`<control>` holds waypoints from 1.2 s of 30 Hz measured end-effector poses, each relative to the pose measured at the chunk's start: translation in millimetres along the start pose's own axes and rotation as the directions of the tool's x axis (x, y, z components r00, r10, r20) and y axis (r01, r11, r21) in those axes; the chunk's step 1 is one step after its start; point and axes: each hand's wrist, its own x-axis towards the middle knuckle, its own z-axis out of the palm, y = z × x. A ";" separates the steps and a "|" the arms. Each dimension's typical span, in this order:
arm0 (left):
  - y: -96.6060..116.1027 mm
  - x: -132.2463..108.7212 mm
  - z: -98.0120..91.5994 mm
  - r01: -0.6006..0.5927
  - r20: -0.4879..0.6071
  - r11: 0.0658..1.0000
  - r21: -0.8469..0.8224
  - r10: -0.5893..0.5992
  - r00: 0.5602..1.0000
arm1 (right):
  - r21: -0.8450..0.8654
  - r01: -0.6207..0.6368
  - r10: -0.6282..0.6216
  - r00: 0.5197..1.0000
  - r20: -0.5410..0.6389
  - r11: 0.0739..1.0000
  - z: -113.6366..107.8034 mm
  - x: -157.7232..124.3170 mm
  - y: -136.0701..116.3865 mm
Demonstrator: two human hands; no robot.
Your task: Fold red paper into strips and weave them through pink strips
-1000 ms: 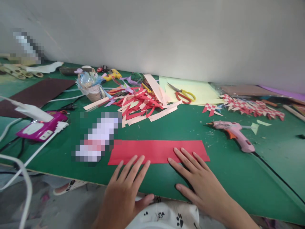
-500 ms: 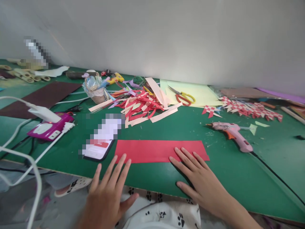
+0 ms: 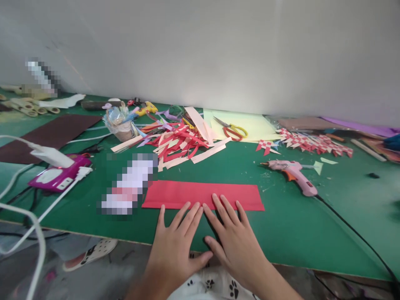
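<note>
A long red paper strip [image 3: 178,193] lies flat on the green table [image 3: 290,237] near its front edge. My left hand [image 3: 176,241] has its fingers spread, the fingertips at the strip's lower edge around its middle. Beside it, my right hand [image 3: 231,233] rests with outstretched fingers on the right half of the paper. The two hands are close together, and neither grips anything. Left of the strip is a phone [image 3: 131,183], mostly blurred out.
A pink glue gun [image 3: 293,173] lies to the right, its black cord running off. Scissors [image 3: 234,130] and a heap of paper strips [image 3: 181,141] are behind. Woven paper pieces [image 3: 315,143] sit back right. A purple power strip [image 3: 59,173] with white cables stands left.
My left hand has moved right along the strip's lower edge, towards my right hand. My right hand has shifted slightly left on the paper. The view has turned a little.
</note>
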 end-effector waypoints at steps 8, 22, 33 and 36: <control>-2.3 -1.0 -4.8 -0.008 -0.007 1.000 0.014 0.008 1.000 | -0.050 -0.003 0.001 0.999 -0.054 0.999 -0.8 -21.7 30.4; -37.6 -35.3 -13.6 0.102 -0.101 0.975 0.199 -0.084 0.991 | -0.162 -0.161 0.132 0.975 -0.177 0.974 3.1 -55.0 57.1; -44.3 -46.1 -10.5 0.218 -0.063 0.943 0.253 -0.208 0.976 | -0.001 -0.183 0.180 0.963 -0.199 0.983 0.0 -20.6 10.1; -43.8 -46.9 -12.1 0.198 -0.071 0.942 0.270 -0.185 0.980 | 0.164 0.029 -0.012 0.995 -0.102 0.986 -5.0 11.5 -32.7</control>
